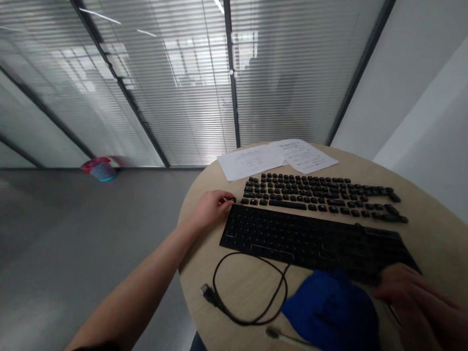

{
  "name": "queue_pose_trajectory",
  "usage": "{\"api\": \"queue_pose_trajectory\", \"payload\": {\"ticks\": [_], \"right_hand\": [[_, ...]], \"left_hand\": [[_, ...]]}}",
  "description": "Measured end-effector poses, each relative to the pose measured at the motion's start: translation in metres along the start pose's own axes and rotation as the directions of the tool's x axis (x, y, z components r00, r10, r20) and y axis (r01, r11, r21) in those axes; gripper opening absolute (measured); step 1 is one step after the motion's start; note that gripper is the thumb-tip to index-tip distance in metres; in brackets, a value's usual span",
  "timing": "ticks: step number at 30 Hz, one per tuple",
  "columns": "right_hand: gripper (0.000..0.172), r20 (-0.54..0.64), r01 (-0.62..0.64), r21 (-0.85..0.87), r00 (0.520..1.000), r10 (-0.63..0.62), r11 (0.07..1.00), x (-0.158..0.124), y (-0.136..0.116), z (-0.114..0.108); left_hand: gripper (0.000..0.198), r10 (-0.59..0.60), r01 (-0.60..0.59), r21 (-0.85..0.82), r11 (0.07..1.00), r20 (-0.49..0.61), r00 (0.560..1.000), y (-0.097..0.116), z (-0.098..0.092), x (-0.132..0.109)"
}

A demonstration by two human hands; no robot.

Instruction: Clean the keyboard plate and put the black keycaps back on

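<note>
A keyboard frame [305, 237], stripped of its caps as far as can be seen, is shown lying across a round worktop [443, 240], with the loose keycaps [319, 193] laid out in rows just behind it in roughly their keyboard order. The removal is therefore judged complete, and the layout nearly so. No cap is seen seated on the frame, so any refitting is judged not yet begun. The left hand [212, 207] is placed at the left end of the rows, its grip closed by the fingertips about an end keycap [234, 199] (whether the cap is lifted or resting on the worktop cannot be told). The right hand [410, 292] is laid over the near right corner of the frame, beside a blue cloth [331, 310]. It is blurred, and it cannot be told whether its grip is open or closed. The unplugged cable [253, 287] is seen looped in front of the frame, a thin tool [285, 336] lies near the cloth, and printed sheets [275, 157] rest at the far edge.
</note>
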State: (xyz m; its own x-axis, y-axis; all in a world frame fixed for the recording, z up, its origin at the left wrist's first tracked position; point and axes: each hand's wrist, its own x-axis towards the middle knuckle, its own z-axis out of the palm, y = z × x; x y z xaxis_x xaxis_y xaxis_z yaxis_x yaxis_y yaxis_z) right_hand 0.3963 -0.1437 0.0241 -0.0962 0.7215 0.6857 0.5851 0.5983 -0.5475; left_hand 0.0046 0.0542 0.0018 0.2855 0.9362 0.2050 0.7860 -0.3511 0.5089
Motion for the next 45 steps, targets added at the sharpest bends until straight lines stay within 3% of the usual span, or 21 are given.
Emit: {"api": "queue_pose_trajectory", "payload": {"ticks": [3, 7, 22, 36, 45], "right_hand": [[0.034, 0.0, -0.075, 0.015, 0.997, 0.075, 0.997, -0.005, 0.0, 0.002], [0.037, -0.072, -0.185, -0.004, 0.98, 0.184, 0.983, -0.016, 0.007, 0.004], [0.04, -0.027, -0.272, -0.035, 0.962, 0.271, 0.962, -0.016, 0.001, 0.008], [0.038, 0.035, -0.217, -0.093, 0.975, 0.221, 0.972, -0.018, 0.009, 0.012], [0.04, 0.049, -0.232, -0.1, 0.97, 0.238, 0.968, -0.02, 0.018, 0.016]], "left_hand": [[0.028, 0.009, -0.01, -0.039, 0.999, -0.033, 0.999, 0.001, 0.006, -0.005], [0.027, 0.048, -0.047, -0.071, 0.996, 0.005, 0.999, -0.002, 0.006, -0.005], [0.022, 0.154, -0.151, -0.118, 0.981, 0.022, 0.988, -0.007, 0.008, -0.003], [0.021, 0.338, -0.34, 0.039, 0.94, 0.04, 0.94, -0.004, 0.003, -0.002], [0.025, 0.302, -0.308, 0.038, 0.951, 0.103, 0.948, -0.003, 0.001, 0.004]]}}
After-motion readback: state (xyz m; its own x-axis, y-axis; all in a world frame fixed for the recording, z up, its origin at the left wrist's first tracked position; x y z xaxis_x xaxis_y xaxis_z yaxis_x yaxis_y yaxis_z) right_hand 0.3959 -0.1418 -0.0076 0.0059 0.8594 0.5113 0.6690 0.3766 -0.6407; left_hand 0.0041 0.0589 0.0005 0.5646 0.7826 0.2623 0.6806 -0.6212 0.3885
